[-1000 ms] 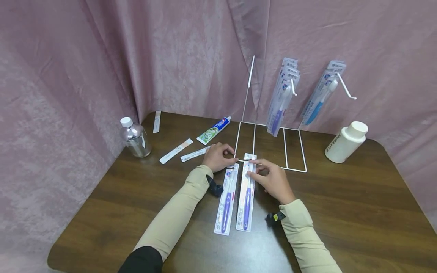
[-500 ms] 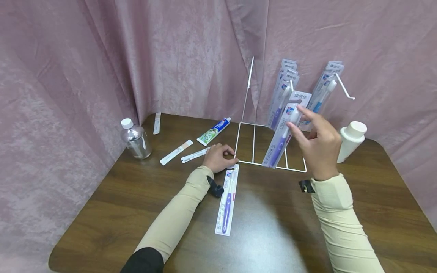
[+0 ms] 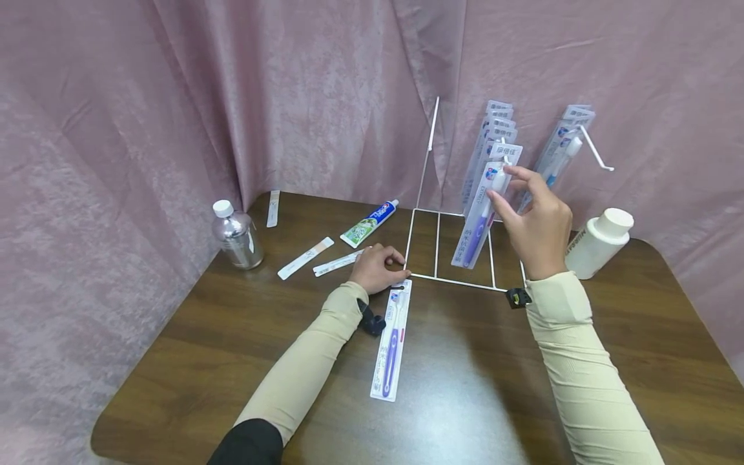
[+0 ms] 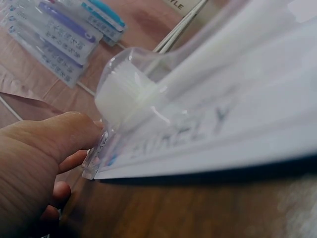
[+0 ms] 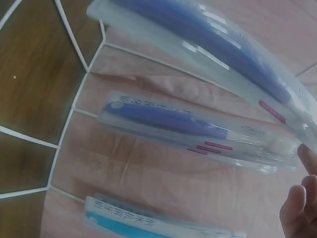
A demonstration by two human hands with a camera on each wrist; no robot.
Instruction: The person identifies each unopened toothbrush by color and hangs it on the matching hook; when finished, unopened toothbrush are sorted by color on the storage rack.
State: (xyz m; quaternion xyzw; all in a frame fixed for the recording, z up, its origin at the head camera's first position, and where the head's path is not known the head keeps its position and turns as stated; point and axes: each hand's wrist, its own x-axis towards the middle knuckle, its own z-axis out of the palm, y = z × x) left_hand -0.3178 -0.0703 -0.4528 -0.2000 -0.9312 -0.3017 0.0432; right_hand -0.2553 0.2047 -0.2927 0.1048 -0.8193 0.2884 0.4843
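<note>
My right hand (image 3: 537,223) pinches the upper part of a purple toothbrush in its blister pack (image 3: 478,226), between thumb and forefinger. The pack hangs upright with its top slot at the tip of the white hook, just in front of several packs (image 3: 493,126) hanging there. In the right wrist view this pack (image 5: 208,44) stands apart from the hung ones (image 5: 188,126) at its lower end. On the table lies a second packaged purple toothbrush (image 3: 392,355). My left hand (image 3: 374,268) holds its slotted top end, thumb and finger at the edge (image 4: 94,168).
A white wire rack (image 3: 453,281) stands at the back, with blue packaged toothbrushes (image 3: 564,145) on its right hook (image 3: 595,148). A white bottle (image 3: 601,242) stands right of it. Leftward lie a toothpaste tube (image 3: 369,223) and paper strips (image 3: 305,258), with a clear bottle (image 3: 238,236) beyond.
My right hand has lifted one packaged toothbrush off the table and carried it up and back to the hook tip. The left hand has stayed at the other pack.
</note>
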